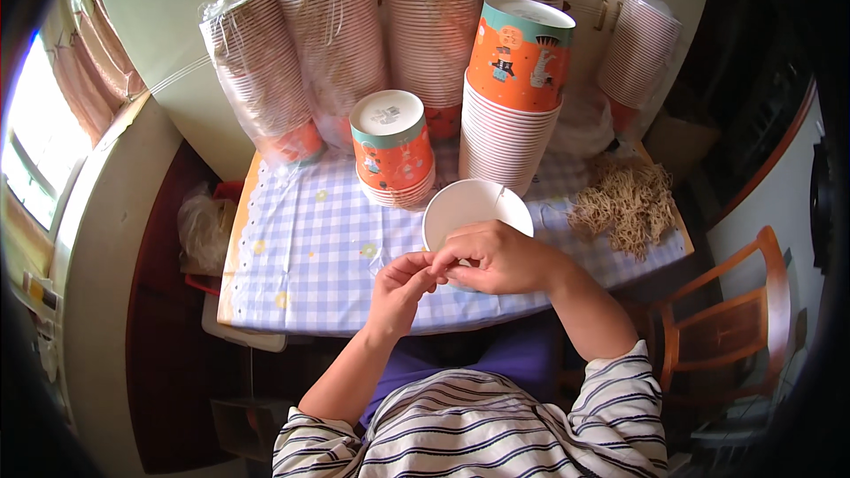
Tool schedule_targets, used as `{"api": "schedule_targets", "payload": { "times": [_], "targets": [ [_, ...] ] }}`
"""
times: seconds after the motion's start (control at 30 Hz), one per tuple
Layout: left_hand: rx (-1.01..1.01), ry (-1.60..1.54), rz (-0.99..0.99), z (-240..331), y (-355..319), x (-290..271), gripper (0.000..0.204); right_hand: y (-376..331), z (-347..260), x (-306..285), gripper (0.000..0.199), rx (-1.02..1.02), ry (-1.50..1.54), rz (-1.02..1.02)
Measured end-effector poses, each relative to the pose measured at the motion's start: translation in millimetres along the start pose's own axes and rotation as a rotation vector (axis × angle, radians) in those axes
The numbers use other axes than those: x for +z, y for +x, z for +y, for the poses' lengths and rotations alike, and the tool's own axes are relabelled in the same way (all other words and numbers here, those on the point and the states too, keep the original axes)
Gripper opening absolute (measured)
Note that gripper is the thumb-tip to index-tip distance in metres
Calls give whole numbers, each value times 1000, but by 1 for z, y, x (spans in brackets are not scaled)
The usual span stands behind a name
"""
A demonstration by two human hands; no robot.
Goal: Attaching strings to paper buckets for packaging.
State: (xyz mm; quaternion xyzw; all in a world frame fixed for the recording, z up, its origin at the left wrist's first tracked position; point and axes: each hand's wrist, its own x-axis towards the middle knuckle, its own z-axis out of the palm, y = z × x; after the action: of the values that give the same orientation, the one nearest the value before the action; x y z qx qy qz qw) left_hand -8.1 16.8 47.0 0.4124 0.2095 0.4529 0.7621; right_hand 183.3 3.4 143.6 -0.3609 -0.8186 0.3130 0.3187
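Observation:
A paper bucket [474, 204] with a white inside stands at the near middle of the table, mouth up. A small thin bit of cord shows at its far rim. Over its near rim, my left hand [405, 288] and my right hand [500, 258] meet, fingertips pinched together. Whatever sits between the fingers is too small to make out. My right hand covers part of the bucket's mouth and near side. To the right lies a tangled heap of beige cords [627, 205].
Behind the bucket stand a short stack [392, 155] and a tall stack [513, 124] of upturned orange-and-green paper buckets. Several bagged stacks [257, 71] line the back. A blue checked cloth [328, 248] covers the table. A wooden chair [726, 327] is at the right.

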Motion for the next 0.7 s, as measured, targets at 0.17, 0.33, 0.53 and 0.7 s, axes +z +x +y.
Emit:
{"api": "schedule_targets", "payload": {
  "times": [0.17,0.33,0.53,0.7],
  "targets": [
    [58,157,-28,2,-1,6,19,20,5,4,13,3,33,-28],
    [46,201,-43,0,-4,1,14,19,18,15,13,39,34,71],
    [73,124,-44,-4,-9,-14,5,-5,21,21,12,-97,-405,443],
    [71,120,-63,-5,-8,-13,5,-22,28,28,15,-79,-266,272]
  ]
}}
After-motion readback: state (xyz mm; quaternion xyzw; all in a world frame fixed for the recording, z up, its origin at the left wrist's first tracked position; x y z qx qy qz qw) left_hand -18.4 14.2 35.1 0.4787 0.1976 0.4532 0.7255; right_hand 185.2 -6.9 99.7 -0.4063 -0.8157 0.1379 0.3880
